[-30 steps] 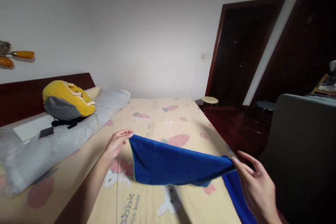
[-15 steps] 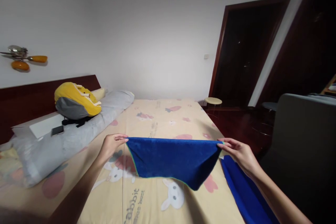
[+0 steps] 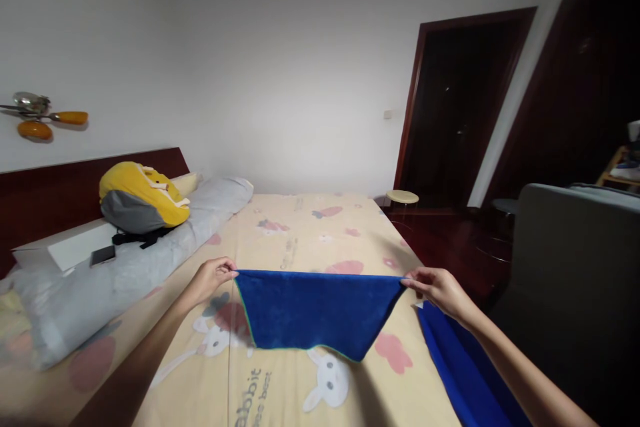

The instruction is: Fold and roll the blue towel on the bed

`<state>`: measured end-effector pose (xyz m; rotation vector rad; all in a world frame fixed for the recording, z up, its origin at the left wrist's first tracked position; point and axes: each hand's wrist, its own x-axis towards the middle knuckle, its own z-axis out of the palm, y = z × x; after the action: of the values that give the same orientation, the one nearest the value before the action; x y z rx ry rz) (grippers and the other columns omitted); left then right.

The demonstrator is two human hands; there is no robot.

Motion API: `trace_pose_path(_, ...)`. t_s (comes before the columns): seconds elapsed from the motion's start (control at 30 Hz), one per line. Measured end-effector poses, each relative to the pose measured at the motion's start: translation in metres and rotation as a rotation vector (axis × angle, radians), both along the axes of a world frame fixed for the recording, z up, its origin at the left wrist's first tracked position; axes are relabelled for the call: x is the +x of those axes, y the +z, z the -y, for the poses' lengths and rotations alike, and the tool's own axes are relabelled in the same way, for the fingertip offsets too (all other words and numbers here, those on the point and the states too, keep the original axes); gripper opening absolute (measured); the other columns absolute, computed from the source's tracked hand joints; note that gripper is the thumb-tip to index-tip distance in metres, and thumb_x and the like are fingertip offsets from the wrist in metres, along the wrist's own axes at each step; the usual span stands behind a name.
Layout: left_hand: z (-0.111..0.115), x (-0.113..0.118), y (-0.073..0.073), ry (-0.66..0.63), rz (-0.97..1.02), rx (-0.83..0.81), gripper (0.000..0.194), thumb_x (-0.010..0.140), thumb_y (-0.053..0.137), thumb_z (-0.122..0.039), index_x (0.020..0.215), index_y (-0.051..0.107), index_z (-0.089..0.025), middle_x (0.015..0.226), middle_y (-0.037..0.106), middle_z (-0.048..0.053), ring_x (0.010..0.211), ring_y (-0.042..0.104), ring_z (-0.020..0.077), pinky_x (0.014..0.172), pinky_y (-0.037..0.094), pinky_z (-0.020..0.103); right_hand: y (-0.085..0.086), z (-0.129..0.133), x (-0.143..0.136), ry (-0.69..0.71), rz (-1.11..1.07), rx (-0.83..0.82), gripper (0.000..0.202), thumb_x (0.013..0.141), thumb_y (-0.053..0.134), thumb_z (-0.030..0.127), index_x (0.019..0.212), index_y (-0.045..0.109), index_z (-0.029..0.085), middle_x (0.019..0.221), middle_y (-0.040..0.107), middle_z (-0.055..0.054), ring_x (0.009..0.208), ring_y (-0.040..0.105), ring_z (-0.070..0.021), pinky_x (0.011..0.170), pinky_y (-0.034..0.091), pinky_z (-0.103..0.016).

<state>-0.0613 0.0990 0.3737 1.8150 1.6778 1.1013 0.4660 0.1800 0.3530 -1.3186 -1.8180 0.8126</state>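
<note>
Blue cloth (image 3: 310,313) pinched at upper corners by left hand (image 3: 213,280) and right hand (image 3: 435,287), seemingly for taut top edge; second cloth (image 3: 453,357) laid along right edge of bed (image 3: 310,240).

Dim rm overall; brightest patch mid-pic on the wall (image 3: 310,93), fading to grey twd the corners. Exact src unclear. Soft shadow on bed (image 3: 300,250) below the blue cloth (image 3: 305,313), another nr bed's R edge. Door (image 3: 450,120) v. dark w/ tiny glints; lower R almost blk. Wide-angle distort.: door leans, R forearm (image 3: 520,360) stretched. Far L edge blurry.
</note>
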Motion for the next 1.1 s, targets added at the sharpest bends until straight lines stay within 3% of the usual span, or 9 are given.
trace_pose_path(0.13,-0.020,0.001,-0.009,-0.062,-0.019,-0.094,0.031,0.066,0.066,-0.047,0.073,0.062,-0.017,0.068,0.064,0.001,0.068,0.060,0.0160,0.064,0.046,0.027,-0.016,-0.019,-0.005,-0.034,-0.170,-0.134,0.054,0.057,0.075,0.064,0.073,0.064,0.014,0.055,0.065,-0.004,0.038,0.052,-0.0118,0.038,0.036,-0.023)
trace_pose_path(0.37,-0.076,0.005,-0.027,0.051,-0.161,-0.045,0.017,0.062,0.065,-0.034,0.063,0.061,-0.018,0.062,0.066,0.001,0.065,0.062,0.0166,0.066,0.045,0.027,-0.041,-0.061,-0.026,-0.128,-0.262,-0.101,0.050,0.054,0.078,0.060,0.066,0.059,0.015,0.065,0.070,-0.012,0.061,0.070,-0.0234,0.042,0.046,-0.023)
trace_pose_path(0.57,-0.107,0.013,-0.014,0.265,-0.369,0.129,0.007,0.075,0.060,-0.024,0.073,0.062,-0.018,0.078,0.070,0.004,0.083,0.062,0.0204,0.077,0.041,0.032,-0.033,-0.093,-0.032,-0.237,-0.272,0.127,0.058,0.057,0.070,0.070,0.075,0.064,0.015,0.075,0.073,-0.013,0.069,0.070,-0.0245,0.061,0.056,-0.034)
trace_pose_path(0.67,-0.104,0.018,-0.003,0.305,-0.500,0.277,0.013,0.085,0.054,-0.029,0.087,0.064,-0.019,0.100,0.068,0.008,0.105,0.054,0.0249,0.089,0.035,0.038,-0.028,-0.096,-0.021,-0.280,-0.237,0.284,0.059,0.064,0.066,0.071,0.082,0.067,0.015,0.087,0.074,-0.013,0.078,0.070,-0.0245,0.072,0.056,-0.035)
trace_pose_path(0.73,-0.093,0.021,-0.011,0.276,-0.581,0.342,0.019,0.091,0.048,-0.032,0.094,0.062,-0.019,0.106,0.065,0.009,0.109,0.050,0.0247,0.092,0.033,0.039,-0.037,-0.088,-0.011,-0.288,-0.194,0.356,0.058,0.068,0.063,0.071,0.085,0.069,0.016,0.093,0.074,-0.013,0.085,0.069,-0.0252,0.079,0.054,-0.036)
trace_pose_path(0.83,-0.064,0.025,-0.058,0.163,-0.698,0.363,0.022,0.095,0.041,-0.027,0.097,0.062,-0.019,0.103,0.064,0.008,0.104,0.051,0.0223,0.091,0.033,0.037,-0.075,-0.058,0.004,-0.264,-0.077,0.393,0.054,0.069,0.061,0.072,0.081,0.073,0.020,0.087,0.074,-0.011,0.081,0.068,-0.0260,0.076,0.053,-0.037)
trace_pose_path(0.93,-0.024,0.032,-0.144,0.023,-0.808,0.315,0.020,0.091,0.045,-0.015,0.088,0.064,-0.020,0.093,0.067,0.004,0.094,0.055,0.0199,0.087,0.036,0.035,-0.139,-0.012,0.015,-0.200,0.050,0.382,0.049,0.069,0.061,0.071,0.074,0.074,0.024,0.075,0.073,-0.008,0.070,0.066,-0.0246,0.065,0.052,-0.036)
trace_pose_path(1.03,0.021,0.042,-0.235,-0.086,-0.977,0.231,0.027,0.085,0.046,-0.002,0.089,0.065,-0.022,0.094,0.068,0.001,0.094,0.058,0.0179,0.092,0.036,0.036,-0.213,0.036,0.023,-0.066,0.322,0.412,0.043,0.087,0.047,0.059,0.078,0.074,0.027,0.070,0.071,-0.005,0.063,0.064,-0.0196,0.058,0.049,-0.031)
trace_pose_path(1.1,0.048,0.047,-0.282,-0.150,-1.026,0.174,0.025,0.083,0.050,-0.003,0.084,0.065,-0.023,0.090,0.068,-0.001,0.092,0.060,0.0170,0.093,0.038,0.036,-0.254,0.065,0.028,0.061,0.473,0.445,0.043,0.093,0.040,0.048,0.075,0.072,0.027,0.065,0.068,-0.004,0.059,0.061,-0.0178,0.057,0.047,-0.029)
